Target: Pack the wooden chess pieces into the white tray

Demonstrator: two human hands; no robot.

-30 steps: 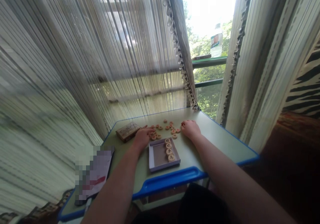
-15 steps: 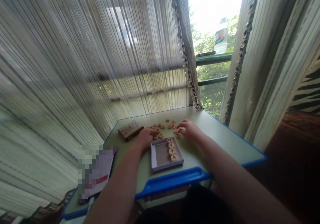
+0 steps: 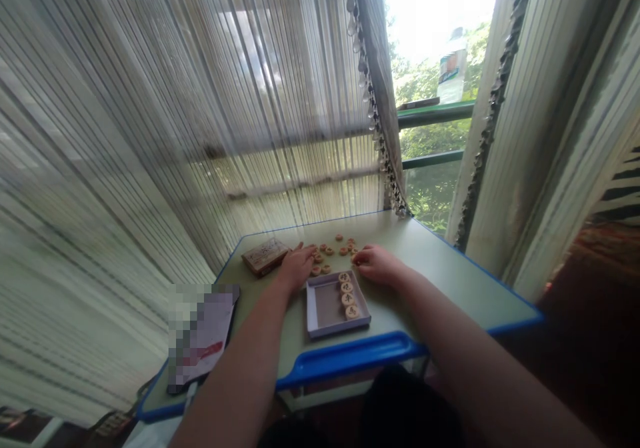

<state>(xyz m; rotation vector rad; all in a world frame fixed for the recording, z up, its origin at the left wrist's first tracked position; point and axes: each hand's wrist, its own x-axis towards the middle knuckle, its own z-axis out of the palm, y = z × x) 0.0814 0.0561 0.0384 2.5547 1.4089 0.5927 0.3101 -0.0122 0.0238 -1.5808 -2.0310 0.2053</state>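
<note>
Round wooden xiangqi pieces (image 3: 326,269) lie scattered on the pale table between my hands. My left hand (image 3: 299,266) rests at the left side of this group, fingers stretched out over and against the nearest pieces. At the right side of the group, my right hand (image 3: 379,263) has its fingertips curled down and pinched on a xiangqi piece (image 3: 355,259), which they partly hide. In front of the hands sits a shallow light-coloured box (image 3: 325,301). Several pieces with dark characters stand in a column along its right side (image 3: 348,299).
A brown patterned box (image 3: 265,256) lies beyond my left wrist. A tablet-like device (image 3: 210,341), partly blurred, lies at the table's left edge. The table (image 3: 450,295) has a blue rim and a blue front tray (image 3: 355,355). Striped curtains (image 3: 280,101) hang behind.
My left hand has lifted slightly and spread its fingers at the pieces. My right fingers have curled in closer around a piece. The whole view has shifted a little.
</note>
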